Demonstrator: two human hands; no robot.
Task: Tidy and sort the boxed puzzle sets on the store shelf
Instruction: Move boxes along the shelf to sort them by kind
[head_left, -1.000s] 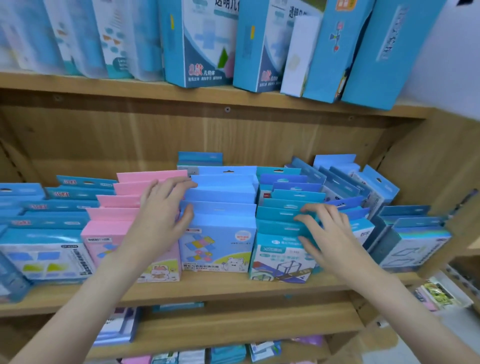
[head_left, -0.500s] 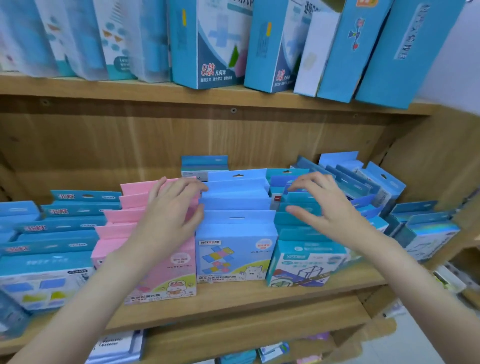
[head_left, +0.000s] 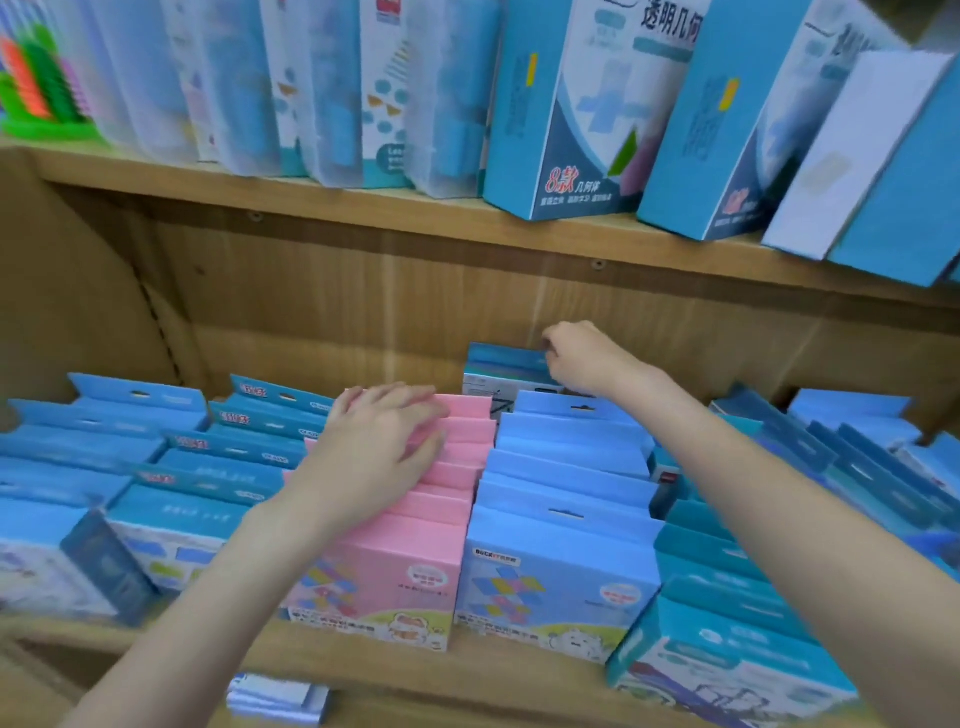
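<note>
A: status on hands?

B: Left hand (head_left: 382, 447) lies flat on top of the pink boxes (head_left: 415, 525), fingers straight and spread, palm down on the hang tabs. Not gripping anything.

A: right?

B: Right hand (head_left: 584, 358) is behind the pink boxes and to their right, at the back of the shelf (head_left: 363, 660). Fingers curled, pinching the top edge of a blue box at the back (head_left: 498, 366). That box stands upright behind the front rows, close to the shelf's back wall (head_left: 363, 312).

A: where's the rest of the stock rel. to pink row?

B: Light-blue boxes (head_left: 566, 519) sit directly right of the pink boxes, touching, same front-to-back row. Teal boxes (head_left: 727, 613) come next, right of the light-blue row, w/ right forearm crossing above them. More blue boxes (head_left: 878, 457) further right, tilted. Left of the pink boxes: blue boxes with red print on tabs (head_left: 260, 436), then another blue stack (head_left: 78, 457) beyond that. All on same shelf.

A: above?

B: Upper shelf (head_left: 415, 208) above the pink boxes carries tall blue boxes (head_left: 566, 114) upright or leaning; frosted clear packs (head_left: 260, 83) to their left, and a green/orange toy (head_left: 41, 88) at far left. Pic is motion-blurred, so small print not readable.
</note>
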